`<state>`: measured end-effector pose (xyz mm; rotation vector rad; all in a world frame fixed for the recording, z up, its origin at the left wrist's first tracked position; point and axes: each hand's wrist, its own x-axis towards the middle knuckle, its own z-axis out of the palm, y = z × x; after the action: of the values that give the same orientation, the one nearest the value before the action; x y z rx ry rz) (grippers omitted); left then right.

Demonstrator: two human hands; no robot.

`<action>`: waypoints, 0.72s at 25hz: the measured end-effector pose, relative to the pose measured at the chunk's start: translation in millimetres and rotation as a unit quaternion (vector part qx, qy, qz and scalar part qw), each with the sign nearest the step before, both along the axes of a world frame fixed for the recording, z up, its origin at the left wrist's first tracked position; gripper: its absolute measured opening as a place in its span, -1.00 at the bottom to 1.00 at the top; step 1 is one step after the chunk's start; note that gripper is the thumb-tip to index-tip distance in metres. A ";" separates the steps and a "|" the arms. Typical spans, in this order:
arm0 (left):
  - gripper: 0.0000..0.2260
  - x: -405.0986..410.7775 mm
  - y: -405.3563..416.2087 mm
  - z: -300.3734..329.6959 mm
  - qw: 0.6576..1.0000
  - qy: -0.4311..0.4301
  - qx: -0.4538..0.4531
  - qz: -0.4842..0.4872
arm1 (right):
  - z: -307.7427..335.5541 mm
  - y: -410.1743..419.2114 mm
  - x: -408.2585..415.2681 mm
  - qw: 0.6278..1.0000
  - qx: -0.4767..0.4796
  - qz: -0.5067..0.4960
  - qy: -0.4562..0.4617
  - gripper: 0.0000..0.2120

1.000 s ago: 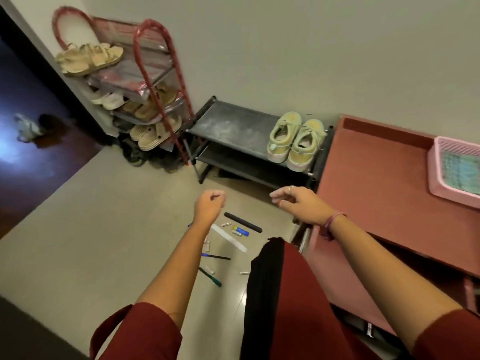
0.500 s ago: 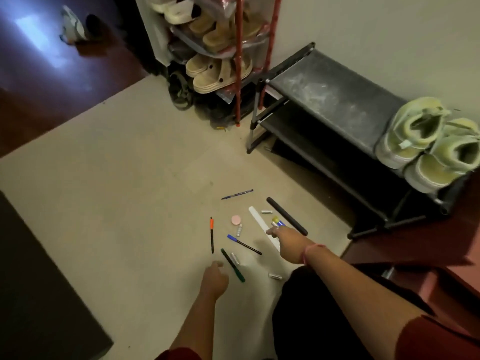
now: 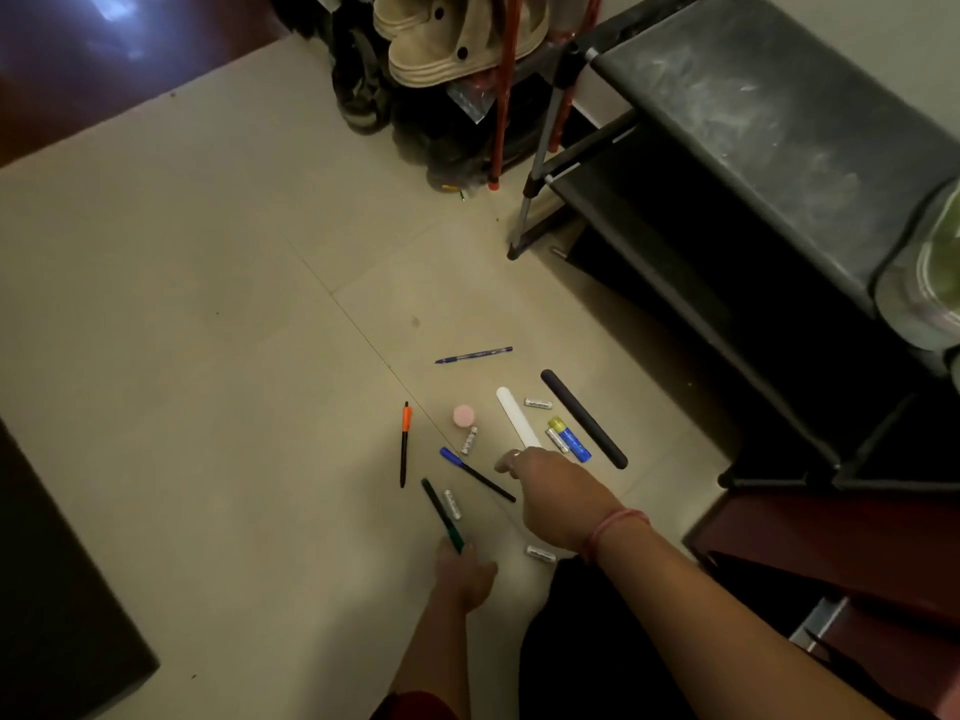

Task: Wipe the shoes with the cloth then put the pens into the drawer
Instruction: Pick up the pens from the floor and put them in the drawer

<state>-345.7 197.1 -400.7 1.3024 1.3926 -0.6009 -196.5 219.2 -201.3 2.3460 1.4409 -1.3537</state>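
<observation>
Several pens lie on the beige floor: a blue pen (image 3: 474,354), an orange-capped black pen (image 3: 404,444), a blue-capped black pen (image 3: 478,475) and a green pen (image 3: 441,514). My left hand (image 3: 465,571) pinches the green pen's near end between thumb and fingers. My right hand (image 3: 550,496) reaches low over the floor, its fingers stretched toward the blue-capped pen and holding nothing. One pale green shoe (image 3: 930,283) shows at the right edge on the black rack (image 3: 753,122). The maroon cabinet (image 3: 857,553) stands at lower right. No cloth is in view.
Among the pens lie several small batteries (image 3: 537,403), a pink round piece (image 3: 463,415), a white stick (image 3: 514,420), a black stick (image 3: 584,418) and a blue glue stick (image 3: 570,439). A red shoe rack with sandals (image 3: 457,44) stands behind. A dark mat (image 3: 57,589) lies left.
I have bent down closer to the floor. My left hand went forward onto the green pen's end. My right hand moved left toward the blue-capped pen.
</observation>
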 end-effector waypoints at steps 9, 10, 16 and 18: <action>-0.62 9.4 -21.2 -18.4 0.953 0.045 0.035 0.298 | -1.3 5.8 12.2 0.999 0.035 -0.041 0.002 -0.64; -0.85 8.7 -15.5 -16.4 0.934 0.032 0.052 0.353 | 0.1 6.9 12.9 0.998 0.039 -0.051 0.005 -0.63; -0.83 20.5 7.8 49.7 0.901 -0.114 0.210 0.364 | 11.8 14.5 18.5 0.959 0.113 -0.247 0.075 -0.71; -0.83 38.2 18.5 96.0 0.885 -0.271 0.203 0.318 | 18.7 17.3 20.4 0.922 0.120 -0.337 0.149 -0.64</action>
<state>-307.5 215.5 -304.7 1.1036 1.3821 0.4985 -176.1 236.5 -182.6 3.0860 0.8994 -1.8336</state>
